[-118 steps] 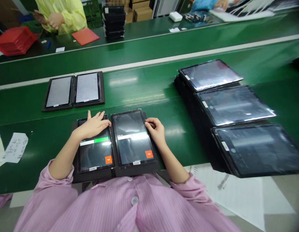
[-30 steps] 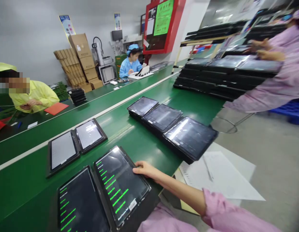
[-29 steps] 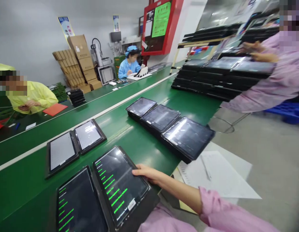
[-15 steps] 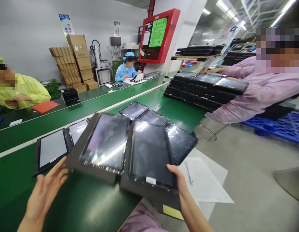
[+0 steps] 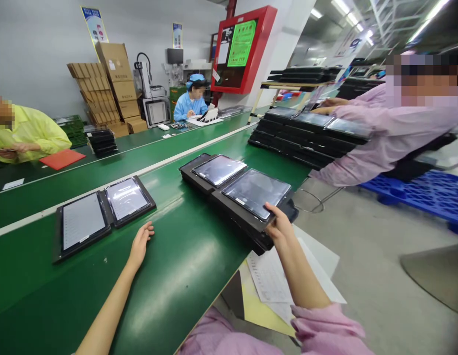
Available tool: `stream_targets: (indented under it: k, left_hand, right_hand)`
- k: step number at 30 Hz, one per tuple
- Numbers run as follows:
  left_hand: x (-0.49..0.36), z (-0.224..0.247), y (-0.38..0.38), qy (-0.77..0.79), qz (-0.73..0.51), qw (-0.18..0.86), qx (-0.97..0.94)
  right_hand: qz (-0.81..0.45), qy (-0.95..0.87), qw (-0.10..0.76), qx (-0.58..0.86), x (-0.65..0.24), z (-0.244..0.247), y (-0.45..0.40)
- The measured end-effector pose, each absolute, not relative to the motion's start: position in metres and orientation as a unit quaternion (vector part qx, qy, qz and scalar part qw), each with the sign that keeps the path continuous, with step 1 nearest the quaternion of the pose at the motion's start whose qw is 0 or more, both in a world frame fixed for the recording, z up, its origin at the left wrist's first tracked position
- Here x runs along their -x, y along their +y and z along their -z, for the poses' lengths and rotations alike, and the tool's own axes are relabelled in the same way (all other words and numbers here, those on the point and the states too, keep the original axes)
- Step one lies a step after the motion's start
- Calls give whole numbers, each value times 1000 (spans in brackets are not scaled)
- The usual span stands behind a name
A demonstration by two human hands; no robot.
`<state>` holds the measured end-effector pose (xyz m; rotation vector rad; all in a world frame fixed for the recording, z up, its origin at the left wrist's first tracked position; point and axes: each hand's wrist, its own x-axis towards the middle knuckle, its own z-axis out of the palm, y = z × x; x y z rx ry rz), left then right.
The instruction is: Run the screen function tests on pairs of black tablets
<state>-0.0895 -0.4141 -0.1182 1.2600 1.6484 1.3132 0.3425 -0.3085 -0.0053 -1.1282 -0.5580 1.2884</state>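
Note:
My right hand (image 5: 282, 227) grips the near right corner of a black foam tray (image 5: 229, 202), its thumb on top beside a tablet (image 5: 256, 192). A second tablet (image 5: 219, 170) lies in the same tray, which rests on other trays at the bench's right edge. My left hand (image 5: 142, 241) is over the green bench (image 5: 169, 276), fingers apart and holding nothing. Just beyond it lies another black tray (image 5: 107, 228) with two tablets, one (image 5: 83, 222) showing a lit white screen and the other (image 5: 125, 198) a bright, glossy one.
Papers (image 5: 269, 276) lie beside the bench's right edge, below my right forearm. Tall stacks of trays (image 5: 295, 143) stand farther back, near a person in a pink sleeve (image 5: 362, 153). Two other people sit across the bench, beside a red folder (image 5: 62, 159) and a black stack (image 5: 102, 143).
The tray in my right hand has moved away from me, from a raised, tilted position onto the right-hand stack. My left hand has shifted right and forward, and the left tray is now fully visible.

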Motion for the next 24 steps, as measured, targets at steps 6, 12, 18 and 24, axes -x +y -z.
stream_targets:
  k: [6, 12, 18, 24]
  left_hand:
    - [84, 116, -414, 630, -475, 269, -552]
    - [154, 98, -457, 787, -389, -3, -479]
    - [217, 98, -498, 917, -266, -127, -267]
    - [238, 107, -497, 909, -225, -21, -350]
  right_hand:
    - [-452, -354, 490, 656, -370, -3, -342]
    - [-31, -552, 555, 622, -316, -15, -376]
    - [-316, -768, 374, 413, -131, 66, -311]
    - [-285, -738, 329, 516, -26, 115, -245]
